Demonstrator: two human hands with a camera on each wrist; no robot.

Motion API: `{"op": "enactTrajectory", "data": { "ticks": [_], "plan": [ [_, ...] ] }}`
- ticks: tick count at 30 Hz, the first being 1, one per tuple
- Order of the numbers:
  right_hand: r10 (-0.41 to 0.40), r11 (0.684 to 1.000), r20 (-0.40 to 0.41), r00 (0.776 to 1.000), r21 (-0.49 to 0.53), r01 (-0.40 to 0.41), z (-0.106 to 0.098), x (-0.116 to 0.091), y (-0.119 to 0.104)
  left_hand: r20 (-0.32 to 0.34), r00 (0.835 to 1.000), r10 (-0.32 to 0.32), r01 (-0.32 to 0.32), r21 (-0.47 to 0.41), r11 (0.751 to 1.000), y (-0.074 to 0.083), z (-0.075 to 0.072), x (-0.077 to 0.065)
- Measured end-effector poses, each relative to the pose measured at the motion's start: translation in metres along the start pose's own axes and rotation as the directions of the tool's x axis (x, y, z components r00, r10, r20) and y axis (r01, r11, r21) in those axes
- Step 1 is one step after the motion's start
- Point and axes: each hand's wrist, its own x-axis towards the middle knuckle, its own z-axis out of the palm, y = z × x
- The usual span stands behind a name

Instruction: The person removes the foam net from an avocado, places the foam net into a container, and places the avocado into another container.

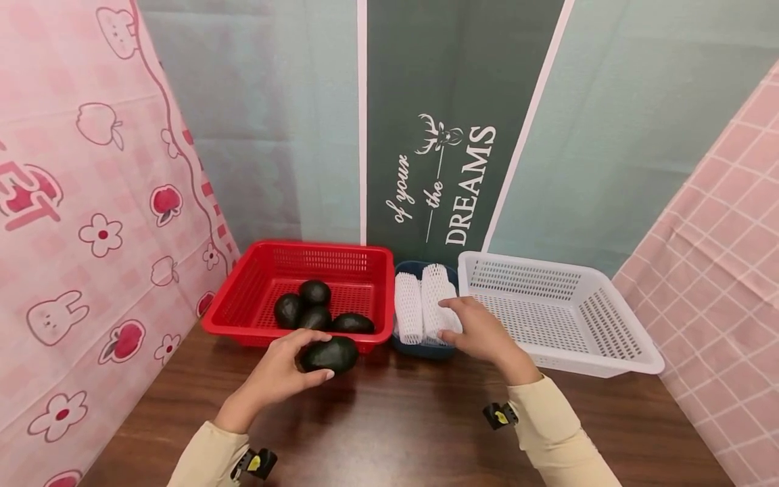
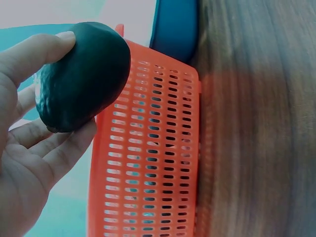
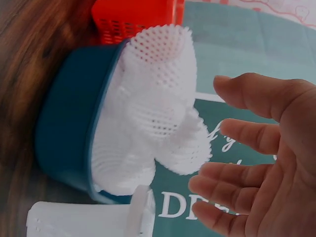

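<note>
An avocado [image 1: 331, 355], dark green and smooth, is gripped between the thumb and fingers of my left hand [image 1: 282, 368], above the table in front of the red basket [image 1: 243, 325]. The left wrist view shows the same avocado [image 2: 86, 74] beside the basket's slotted wall. Several more avocados [image 1: 304, 308] lie inside that basket. My right hand [image 1: 483, 331] is over the blue container [image 1: 426, 350], which holds white foam net sleeves [image 1: 433, 301]. In the right wrist view the fingers of this hand [image 3: 266, 158] are spread and apart from the sleeves [image 3: 158, 113].
A white slotted basket [image 1: 548, 325] stands to the right of the blue container. All three containers sit in a row on a brown wooden table [image 1: 389, 433], close to a green cloth backdrop [image 1: 292, 135]. Pink patterned cloths [image 1: 91, 223] hang at both sides.
</note>
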Motion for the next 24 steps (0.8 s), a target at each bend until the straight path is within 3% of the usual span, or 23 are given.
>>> {"op": "enactTrajectory", "data": {
  "ticks": [8, 17, 21, 24],
  "plan": [
    [-0.022, 0.999, 0.042, 0.999, -0.029, 0.023, -0.001, 0.004, -0.016, -0.033, 0.999, -0.004, 0.005, 0.029, 1.000, 0.007, -0.004, 0.011],
    [-0.031, 0.998, 0.055, 0.998, -0.047, 0.033, 0.005, 0.012, -0.031, -0.103, 0.995, 0.010, -0.005, 0.051, 0.999, 0.003, -0.001, 0.026],
    [-0.035, 0.998, 0.048, 0.998, -0.049, 0.037, 0.009, 0.016, -0.038, -0.145, 0.989, -0.016, 0.025, 0.059, 0.998, 0.001, 0.001, 0.034],
    [-0.036, 0.998, 0.047, 0.998, -0.048, 0.038, 0.014, 0.020, -0.043, -0.165, 0.984, -0.069, 0.079, 0.049, 0.996, -0.001, 0.004, 0.039]
  ]
}}
